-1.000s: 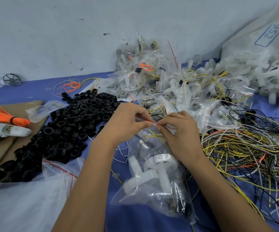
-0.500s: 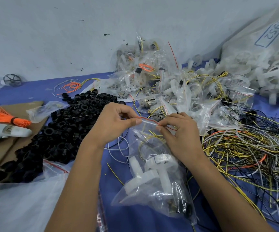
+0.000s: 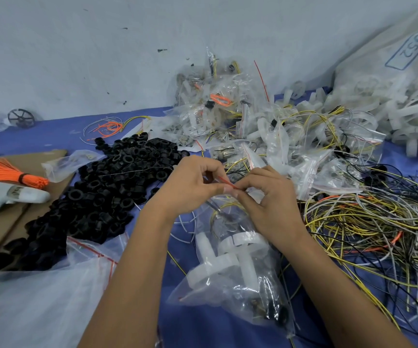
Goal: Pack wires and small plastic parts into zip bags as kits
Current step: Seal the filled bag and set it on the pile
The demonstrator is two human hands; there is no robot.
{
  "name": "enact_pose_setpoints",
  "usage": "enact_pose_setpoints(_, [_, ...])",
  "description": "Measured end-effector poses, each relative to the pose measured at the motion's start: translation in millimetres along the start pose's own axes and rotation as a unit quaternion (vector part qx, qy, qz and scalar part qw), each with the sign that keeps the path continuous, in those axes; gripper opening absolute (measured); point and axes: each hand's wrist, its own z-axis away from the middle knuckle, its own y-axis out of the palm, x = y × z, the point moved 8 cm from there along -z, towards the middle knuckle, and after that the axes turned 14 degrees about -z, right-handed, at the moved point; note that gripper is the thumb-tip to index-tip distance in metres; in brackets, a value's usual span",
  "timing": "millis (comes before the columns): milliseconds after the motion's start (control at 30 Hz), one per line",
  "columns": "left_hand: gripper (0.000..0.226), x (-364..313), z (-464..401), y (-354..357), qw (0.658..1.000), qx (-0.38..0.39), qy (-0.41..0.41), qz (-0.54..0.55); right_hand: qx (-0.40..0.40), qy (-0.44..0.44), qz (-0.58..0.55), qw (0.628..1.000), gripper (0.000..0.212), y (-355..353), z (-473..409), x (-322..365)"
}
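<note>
Both hands work at the mouth of 1 zip bag (image 3: 238, 270), which hangs below them and rests on the blue table (image 3: 202, 330). The left hand (image 3: 192, 187) and right hand (image 3: 270, 197) each pinch the red zip strip (image 3: 225, 183) between thumb and fingertips; the 2 pinches are now almost touching at the centre of the strip.

Change: 0.5 s ago the left hand stood well apart from the right, holding the far end of the strip. It has since travelled along the strip toward the right hand. Judgement: the closure is being pressed shut along its length, and the seal is near complete or being rechecked.

Contents visible through the bag: white plastic parts (image 3: 228, 257), yellow wire (image 3: 225, 209) near the mouth, and dark small parts at the bottom corner.

Surroundings:
1. Left of the left hand: a heap of black rings (image 3: 97, 197).
2. Beyond both hands: a pile of filled bags (image 3: 253, 126).
3. Right of the right hand: loose wires (image 3: 368, 229).

Next, by judgement: this kit joins the filled pile.
</note>
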Motion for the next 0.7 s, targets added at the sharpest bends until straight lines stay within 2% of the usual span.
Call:
enact_pose_setpoints(167, [0.005,16.8,2.8,-12.1,0.999,-0.028,-0.034,0.028,-0.010,0.020,0.035,0.999,0.006,-8.2,0.3,-4.3])
enact_pose_setpoints(300, [0.006,16.5,2.7,-4.2,0.999,-0.007,-0.030,0.015,0.000,0.007,0.012,1.000,0.006,-5.0,-0.1,1.5])
enact_pose_setpoints(400, [0.007,12.4,1.7,-6.0,0.999,-0.026,-0.034,0.018,-0.014,0.033,0.003,0.999,0.007,-8.4,0.3,-2.3])
enact_pose_setpoints(567, [0.018,13.1,8.5,-25.8,0.996,-0.071,-0.025,0.052,-0.044,0.035,0.031,0.998,0.018,-21.6,-0.5,-2.6])
enact_pose_setpoints(700, [0.006,17.1,12.0,-26.7,0.988,-0.090,-0.060,0.111,-0.073,0.050,-0.020,0.996,0.026,-24.1,1.2,-2.9])
